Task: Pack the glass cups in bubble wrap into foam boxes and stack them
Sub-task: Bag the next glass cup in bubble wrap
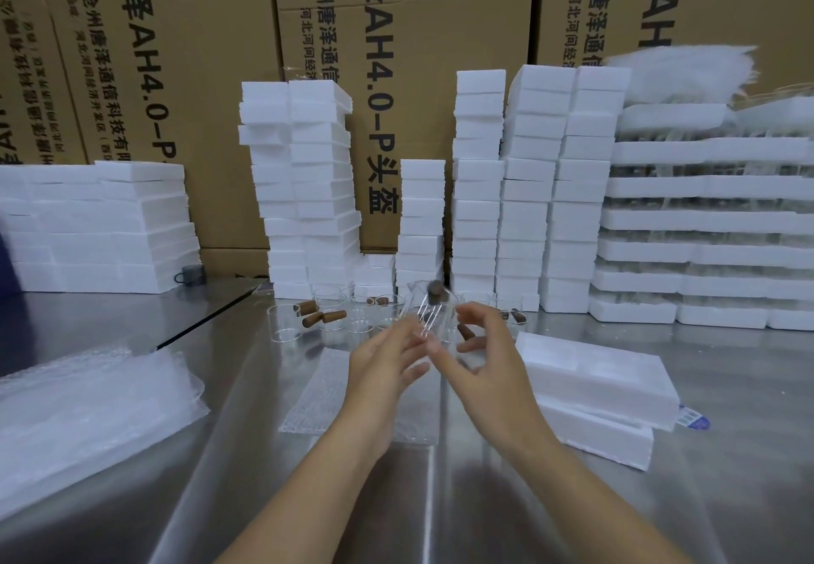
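Observation:
A clear glass cup [429,312] with a brown handle is up in the air over the table's middle, tilted. My left hand [387,365] holds its lower part with fingers stretched along the glass. My right hand [484,352] curls around it from the right, thumb and fingers apart. Below them a sheet of bubble wrap [317,391] lies flat on the steel table. Several more glass cups [334,312] and loose brown handles [321,316] stand behind. Two foam boxes [594,387] lie stacked askew at the right.
A pile of bubble wrap sheets [88,405] lies at the left. Tall stacks of white foam boxes [304,184] line the back, more at the far left [101,224] and right [704,228]. Cardboard cartons [176,56] stand behind.

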A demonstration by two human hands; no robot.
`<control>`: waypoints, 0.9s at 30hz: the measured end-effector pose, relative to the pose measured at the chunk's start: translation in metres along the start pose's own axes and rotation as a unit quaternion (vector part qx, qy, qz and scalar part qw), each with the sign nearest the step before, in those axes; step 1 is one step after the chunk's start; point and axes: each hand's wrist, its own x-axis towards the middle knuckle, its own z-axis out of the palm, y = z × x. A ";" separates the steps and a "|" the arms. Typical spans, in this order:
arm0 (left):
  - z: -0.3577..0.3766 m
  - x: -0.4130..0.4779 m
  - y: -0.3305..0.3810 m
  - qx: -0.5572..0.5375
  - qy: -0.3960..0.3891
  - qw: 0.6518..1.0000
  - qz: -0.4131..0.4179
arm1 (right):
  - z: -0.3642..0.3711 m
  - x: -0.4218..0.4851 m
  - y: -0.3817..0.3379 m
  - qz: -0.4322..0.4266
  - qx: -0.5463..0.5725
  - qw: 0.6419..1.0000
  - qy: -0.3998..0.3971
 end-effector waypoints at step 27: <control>0.007 -0.003 -0.003 -0.108 -0.089 0.979 -0.149 | -0.009 0.007 0.004 -0.153 -0.181 0.967 0.097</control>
